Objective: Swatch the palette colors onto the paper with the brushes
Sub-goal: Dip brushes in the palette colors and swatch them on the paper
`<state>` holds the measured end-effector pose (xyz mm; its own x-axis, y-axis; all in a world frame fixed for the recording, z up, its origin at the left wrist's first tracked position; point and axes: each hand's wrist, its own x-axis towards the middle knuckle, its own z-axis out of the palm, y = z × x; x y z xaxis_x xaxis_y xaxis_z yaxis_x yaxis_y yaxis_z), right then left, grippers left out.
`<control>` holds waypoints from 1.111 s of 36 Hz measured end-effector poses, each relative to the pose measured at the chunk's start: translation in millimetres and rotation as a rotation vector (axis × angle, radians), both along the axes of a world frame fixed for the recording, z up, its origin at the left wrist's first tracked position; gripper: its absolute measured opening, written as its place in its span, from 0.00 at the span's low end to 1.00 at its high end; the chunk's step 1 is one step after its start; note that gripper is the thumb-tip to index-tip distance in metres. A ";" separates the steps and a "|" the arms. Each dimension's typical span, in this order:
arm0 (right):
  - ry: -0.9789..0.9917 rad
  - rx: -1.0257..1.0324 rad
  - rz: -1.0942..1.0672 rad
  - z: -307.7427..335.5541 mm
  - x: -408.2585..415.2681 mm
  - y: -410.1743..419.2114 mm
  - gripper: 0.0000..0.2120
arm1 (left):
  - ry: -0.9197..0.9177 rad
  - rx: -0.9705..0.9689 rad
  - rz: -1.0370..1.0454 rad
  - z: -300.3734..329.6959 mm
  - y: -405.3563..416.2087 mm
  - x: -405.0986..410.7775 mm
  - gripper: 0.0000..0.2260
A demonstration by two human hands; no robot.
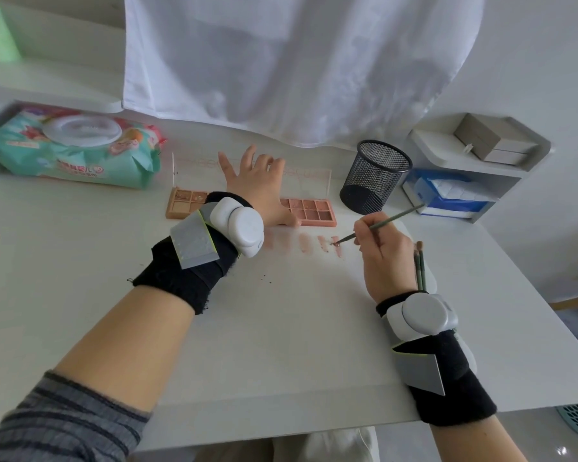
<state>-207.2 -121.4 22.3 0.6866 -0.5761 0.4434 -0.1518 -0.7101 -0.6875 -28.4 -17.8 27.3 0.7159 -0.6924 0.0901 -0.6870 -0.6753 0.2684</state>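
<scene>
Palette [309, 211]: peach-coloured tray of small square pans in pinks and browns, lying on the white surface [80, 261] at the far edge of the paper; its clear lid stands open behind it; the middle of the tray is hidden by the left hand.
Paper [281, 311]: white sheet flat on the surface in front of the person, hard to tell from the surface itself.
Swatches [321, 245]: a row of short pinkish strokes near the paper's far edge, just in front of the palette; a few dark specks lie nearer the person.
Left hand [257, 185]: reaches over the palette, fingers spread wide and straight, gripping nothing; a white device and black band sit on the wrist.
Right hand [381, 248]: fingers pinch a thin brush.
Brush [377, 228]: slanted, its tip touching the paper at the right end of the swatch row.
Spare brushes [420, 265]: two, lying on the paper just right of the right hand, bristles pointing away.
Mesh cup [374, 176]: black wire pen holder, upright, right of the palette; nothing shows inside it.
Wipes pack [70, 151]: mint-green soft pack with a closed white flip lid, far left.
Shelf unit [474, 168]: pale organiser at the right; a grey box on top, a blue tissue box in the lower compartment.
Cloth [297, 61]: white fabric hanging behind the surface.
</scene>
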 end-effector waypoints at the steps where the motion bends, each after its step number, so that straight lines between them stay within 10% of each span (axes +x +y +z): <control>1: -0.002 -0.001 0.000 -0.7 0.1 -0.3 0.08 | 0.000 0.002 0.000 -0.3 0.1 0.1 0.44; 40: -0.022 -0.042 0.013 -4.0 2.0 -0.8 0.07 | 0.003 0.000 -0.005 -1.1 0.5 2.3 0.45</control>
